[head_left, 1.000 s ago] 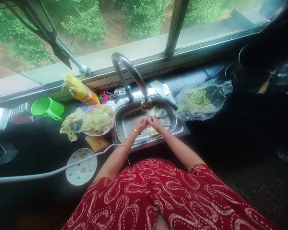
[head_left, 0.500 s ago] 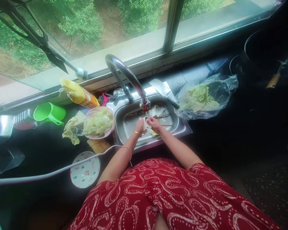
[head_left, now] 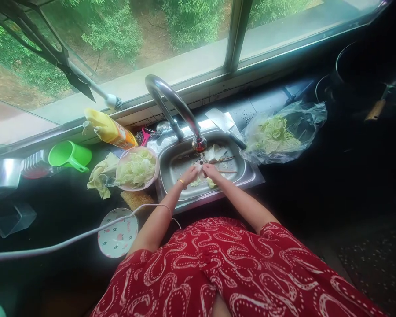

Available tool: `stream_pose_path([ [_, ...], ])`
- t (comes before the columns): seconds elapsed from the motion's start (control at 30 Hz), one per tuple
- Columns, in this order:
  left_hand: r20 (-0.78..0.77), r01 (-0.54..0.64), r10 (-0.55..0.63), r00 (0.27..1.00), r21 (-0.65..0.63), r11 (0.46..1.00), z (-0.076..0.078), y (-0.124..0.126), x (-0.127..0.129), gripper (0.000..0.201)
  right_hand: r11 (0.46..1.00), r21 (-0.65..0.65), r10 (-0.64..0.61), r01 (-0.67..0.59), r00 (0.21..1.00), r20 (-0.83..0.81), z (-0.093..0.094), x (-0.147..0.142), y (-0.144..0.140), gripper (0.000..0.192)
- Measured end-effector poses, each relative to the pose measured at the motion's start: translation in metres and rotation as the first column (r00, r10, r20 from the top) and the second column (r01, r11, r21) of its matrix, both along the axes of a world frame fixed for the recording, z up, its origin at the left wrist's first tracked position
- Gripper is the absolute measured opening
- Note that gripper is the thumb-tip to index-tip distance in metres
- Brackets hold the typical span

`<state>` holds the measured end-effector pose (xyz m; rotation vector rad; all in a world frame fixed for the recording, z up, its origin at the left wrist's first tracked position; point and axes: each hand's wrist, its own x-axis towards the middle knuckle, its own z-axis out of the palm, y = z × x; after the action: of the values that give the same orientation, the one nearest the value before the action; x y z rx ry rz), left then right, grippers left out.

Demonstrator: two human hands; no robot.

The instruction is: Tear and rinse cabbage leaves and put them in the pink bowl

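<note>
Cabbage leaf (head_left: 200,169) is sitting between my two hands at the centre of the frame, over the sink (head_left: 247,174) and just under the faucet (head_left: 171,103) spout. I am pinching it with my left hand (head_left: 190,175), fingers curled narrow around its pale edge, and my right hand (head_left: 211,171) is gripping the other side the same way. I am seeing a bowl of washed cabbage (head_left: 137,168) left of the sink, and a plastic bag of cabbage (head_left: 277,132) to the right.
</note>
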<state>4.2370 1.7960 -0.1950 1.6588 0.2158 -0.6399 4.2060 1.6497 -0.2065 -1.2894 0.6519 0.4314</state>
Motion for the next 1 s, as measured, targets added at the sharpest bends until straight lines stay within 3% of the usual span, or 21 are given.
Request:
stream_pose_path([
  [0.13,0.028,0.239,-0.241,0.97,0.062,0.969,0.0,0.008,-0.004,0.008,0.988,0.071,0.139,-0.139,0.99,0.012,0.006,-0.002,0.01,0.033],
  [0.23,-0.026,0.366,-0.365,0.931,0.051,0.929,-0.003,0.016,-0.006,0.017,0.972,-0.041,0.233,-0.23,0.963,0.133,0.005,-0.004,0.011,0.024],
  [0.33,-0.113,0.374,-0.371,0.922,-0.002,0.928,-0.007,0.019,-0.011,0.036,0.937,-0.23,0.312,-0.262,0.925,0.218,0.003,-0.004,0.01,0.016],
  [0.47,-0.213,0.332,-0.326,0.921,-0.005,0.943,-0.008,0.017,-0.02,0.049,0.813,-0.494,0.491,-0.308,0.819,0.297,0.004,-0.003,0.006,0.015],
  [0.57,-0.2,0.443,-0.429,0.881,0.027,0.896,-0.001,0.02,-0.02,0.044,0.794,-0.429,0.562,-0.431,0.788,0.249,0.007,-0.006,0.004,0.019],
  [0.63,-0.166,0.497,-0.493,0.854,-0.019,0.868,0.005,0.023,-0.019,0.04,0.844,-0.224,0.53,-0.487,0.821,0.212,0.008,-0.007,0.007,0.022],
  [0.67,-0.15,0.488,-0.49,0.859,-0.051,0.871,0.007,0.023,-0.019,0.039,0.887,-0.086,0.463,-0.454,0.867,0.185,0.009,-0.007,0.01,0.024],
  [0.77,-0.112,0.313,-0.325,0.939,-0.107,0.944,0.008,0.019,-0.019,0.038,0.968,0.215,0.13,-0.131,0.991,0.017,0.007,-0.001,0.023,0.033],
  [0.87,-0.122,0.106,-0.121,0.985,-0.117,0.987,0.006,0.009,-0.023,0.037,0.967,0.232,-0.086,0.11,0.99,-0.108,0.002,0.009,0.03,0.042],
  [0.93,-0.159,-0.004,-0.014,0.987,-0.115,0.993,0.004,0.004,-0.024,0.033,0.965,0.211,-0.131,0.156,0.983,-0.131,-0.001,0.012,0.029,0.043],
  [1.0,-0.204,-0.106,0.087,0.975,-0.086,0.991,0.004,0.003,-0.023,0.031,0.969,0.22,-0.084,0.113,0.987,-0.135,-0.003,0.009,0.024,0.038],
])
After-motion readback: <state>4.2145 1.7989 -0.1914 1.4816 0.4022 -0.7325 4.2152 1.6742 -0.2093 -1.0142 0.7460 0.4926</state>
